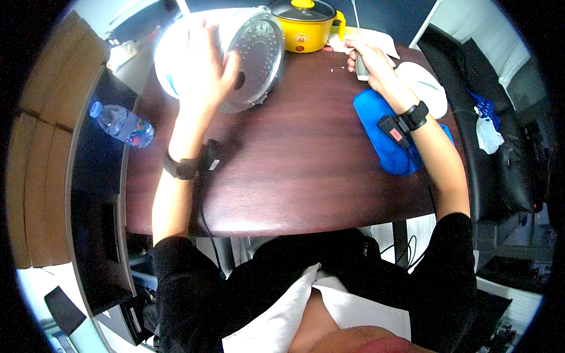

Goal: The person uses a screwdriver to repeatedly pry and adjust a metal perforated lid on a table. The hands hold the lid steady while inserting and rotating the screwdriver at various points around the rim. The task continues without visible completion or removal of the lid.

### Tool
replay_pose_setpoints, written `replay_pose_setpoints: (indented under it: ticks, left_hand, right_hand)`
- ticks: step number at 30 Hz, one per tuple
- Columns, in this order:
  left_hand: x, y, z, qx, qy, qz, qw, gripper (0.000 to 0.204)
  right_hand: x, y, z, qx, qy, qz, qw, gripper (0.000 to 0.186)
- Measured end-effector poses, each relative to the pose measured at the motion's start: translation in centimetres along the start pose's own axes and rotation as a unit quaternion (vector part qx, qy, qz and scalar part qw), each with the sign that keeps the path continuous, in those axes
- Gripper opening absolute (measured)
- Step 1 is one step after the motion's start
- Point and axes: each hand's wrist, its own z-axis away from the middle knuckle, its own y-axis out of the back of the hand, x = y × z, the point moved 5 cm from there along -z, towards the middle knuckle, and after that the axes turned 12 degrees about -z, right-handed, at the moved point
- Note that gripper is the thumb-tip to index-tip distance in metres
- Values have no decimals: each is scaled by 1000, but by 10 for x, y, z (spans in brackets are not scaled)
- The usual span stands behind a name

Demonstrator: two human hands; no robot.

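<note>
My left hand [209, 70] rests with spread fingers against a white cylindrical appliance [176, 56] lying on its side at the back left of the desk [282, 165]. Its round metal end [259, 56], with many small holes and a dark centre, faces right. My right hand [374, 65] is closed around the grey handle of a screwdriver [361, 74], held upright with its thin shaft pointing away from me. Under my right forearm lies a blue cloth [376, 141], beside a white rounded object [429, 85]. A few small pale bits lie near the screwdriver.
A yellow pot [306, 32] with a glass lid stands at the back, by a white sheet [385, 42]. A water bottle [122, 125] lies at the left edge. Cardboard boxes [44, 147] are far left; a black sofa [506, 176] is right. Cables hang from both wrist devices.
</note>
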Motion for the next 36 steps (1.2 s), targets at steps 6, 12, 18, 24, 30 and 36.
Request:
replay_pose_setpoints:
  ticks: [6,12,18,24,30,36]
  left_hand:
    - [-5,26,10,-12,13,41,999,62]
    - [-19,67,35,-80,74,-16,994,71]
    - [-21,94,58,-190,105,-34,976,87]
    - [-31,81,77,-132,107,95,981,92]
    - [-40,67,73,-116,84,155,977,90]
    - [-48,35,58,-145,85,187,968,89]
  right_hand:
    - [-13,-86,7,-74,149,4,986,25]
    - [-11,-157,5,-94,235,56,966,36]
    - [8,-178,25,-60,234,153,958,43]
    - [26,-184,32,-109,158,71,979,44]
    - [19,-179,29,-101,200,108,969,43]
    - [8,-171,15,-59,247,120,960,40]
